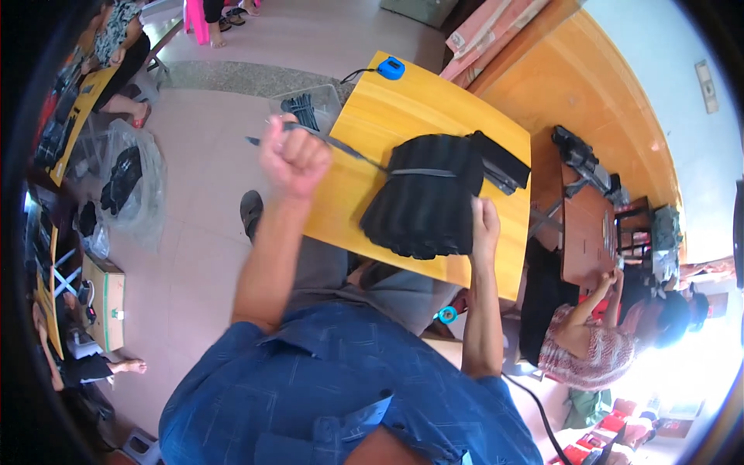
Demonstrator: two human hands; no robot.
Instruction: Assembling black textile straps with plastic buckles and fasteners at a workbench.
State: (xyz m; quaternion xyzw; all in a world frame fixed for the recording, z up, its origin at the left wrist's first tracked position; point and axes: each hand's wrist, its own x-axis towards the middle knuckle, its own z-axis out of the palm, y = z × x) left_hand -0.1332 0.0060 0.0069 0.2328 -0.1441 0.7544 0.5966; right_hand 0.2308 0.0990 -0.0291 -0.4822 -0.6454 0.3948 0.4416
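While your left hand [298,161] is clenched around a dark grey strap [341,145], your right hand [486,226] grips the right edge of a black bundle [425,213]. Bundle: one, thick, matte black, with ribbed folds and a scalloped near rim; lies on the yellow table [418,105], right of your left fist and directly left of your right hand. Strap: narrow, running from your left fist across the bundle's top, its pointed tip jutting out past the fist. Hidden: bundle's underside, strap's run beneath, your right fingertips. Partly covered: a black piece [500,159] beyond your right hand, kind hard to make out.
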